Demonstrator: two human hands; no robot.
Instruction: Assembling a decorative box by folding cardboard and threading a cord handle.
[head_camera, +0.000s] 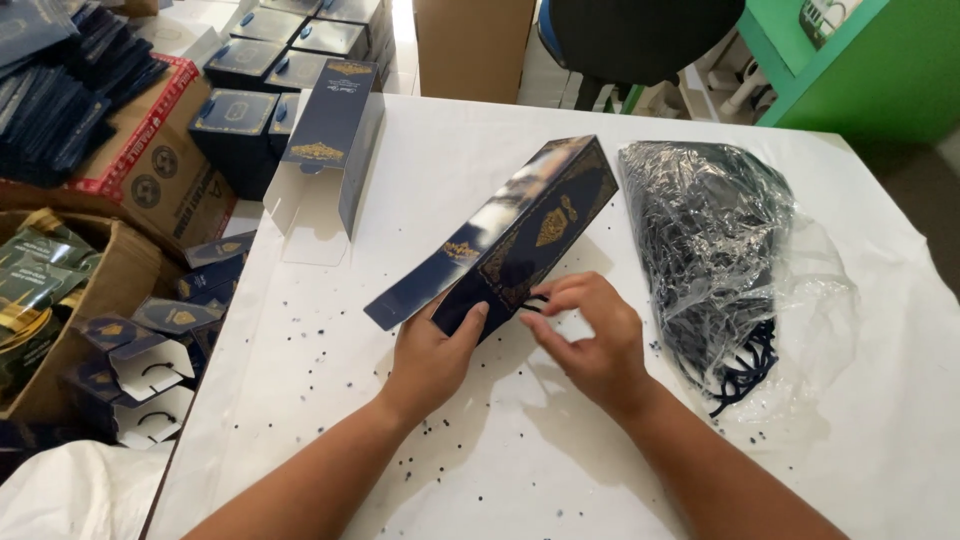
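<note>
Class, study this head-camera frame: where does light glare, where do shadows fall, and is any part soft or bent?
Head view: glare streaks the dark blue box on its long glossy side and sparkles on the clear plastic bag; soft shadows lie on the white table under the left hand and right hand; the table edges bow slightly, a wide-lens effect; hands look sharp, far stacks softer.

Glossy navy card box (520, 235), crinkly clear plastic bag (715, 230), matt white tabletop (450, 160)

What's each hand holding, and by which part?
The left hand grips the dark blue gift box by its near bottom corner, thumb on its side panel. The right hand pinches a thin dark cord at that same end.
</note>
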